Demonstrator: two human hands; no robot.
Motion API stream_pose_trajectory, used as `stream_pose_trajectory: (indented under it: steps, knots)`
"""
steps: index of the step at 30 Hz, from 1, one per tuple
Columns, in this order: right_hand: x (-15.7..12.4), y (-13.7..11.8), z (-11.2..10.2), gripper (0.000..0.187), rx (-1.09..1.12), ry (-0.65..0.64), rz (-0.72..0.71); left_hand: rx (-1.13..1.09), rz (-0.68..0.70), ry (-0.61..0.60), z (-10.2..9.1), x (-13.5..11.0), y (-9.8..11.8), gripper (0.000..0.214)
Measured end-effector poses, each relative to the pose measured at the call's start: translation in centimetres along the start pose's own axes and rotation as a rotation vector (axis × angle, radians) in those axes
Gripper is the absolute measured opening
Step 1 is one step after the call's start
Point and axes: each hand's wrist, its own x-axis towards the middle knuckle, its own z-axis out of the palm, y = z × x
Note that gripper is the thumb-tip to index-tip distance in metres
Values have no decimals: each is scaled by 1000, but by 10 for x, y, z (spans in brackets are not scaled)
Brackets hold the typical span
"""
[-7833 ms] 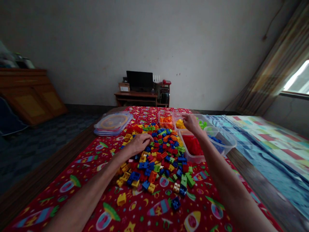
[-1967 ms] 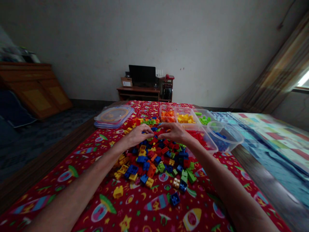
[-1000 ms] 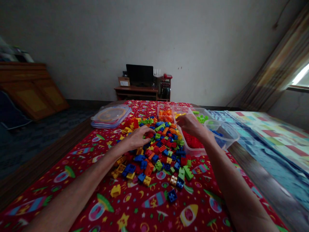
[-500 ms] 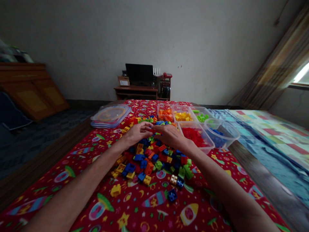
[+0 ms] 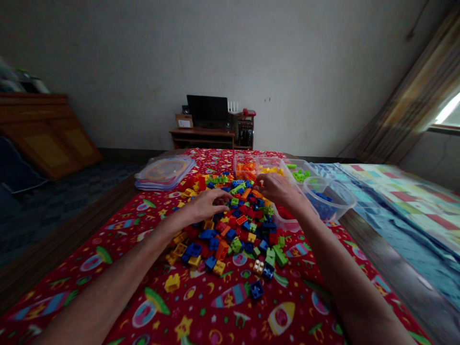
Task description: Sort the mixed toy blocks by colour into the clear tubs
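A loose heap of toy building bricks (image 5: 235, 235) in red, blue, yellow, green and orange lies on the tablecloth. My left hand (image 5: 206, 205) is over the heap's left side, thumb and fingers apart, with bricks showing through the gap. My right hand (image 5: 278, 189) hovers between the heap and the bins, its fingers bent together; what they hold, if anything, is hidden. Below the right hand sits a clear bin of red bricks (image 5: 285, 213), partly covered by it. Behind stand clear bins of orange bricks (image 5: 246, 169), yellow bricks (image 5: 271, 170) and green bricks (image 5: 301, 175).
A round clear tub (image 5: 341, 199) with blue bricks stands at the right table edge. Stacked clear lids (image 5: 163, 172) lie at the back left. A yellow brick (image 5: 172, 283) and a blue brick (image 5: 256, 290) lie apart in front. A bed (image 5: 406, 206) adjoins the right side.
My hands have separated. The right hand has moved right, from the heap toward the bins; the left has come slightly nearer and lower over the bricks.
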Motion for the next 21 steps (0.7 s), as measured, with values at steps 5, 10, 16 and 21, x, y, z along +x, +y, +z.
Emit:
stream_pose_trajectory:
  steps: [5,10,16,21]
  knots:
    - [-3,40,-5,28,-88,-15,223,36,-4,-68,-8,-2,-3,37]
    - [-2,45,-3,31,-100,33,268,181,42,-77,-15,-3,-3,32]
    - [0,10,-9,27,-47,12,91,324,53,-101,-32,-6,-1,38]
    - [-2,-16,-7,28,-50,-39,13,462,-28,-163,-46,-10,-2,34]
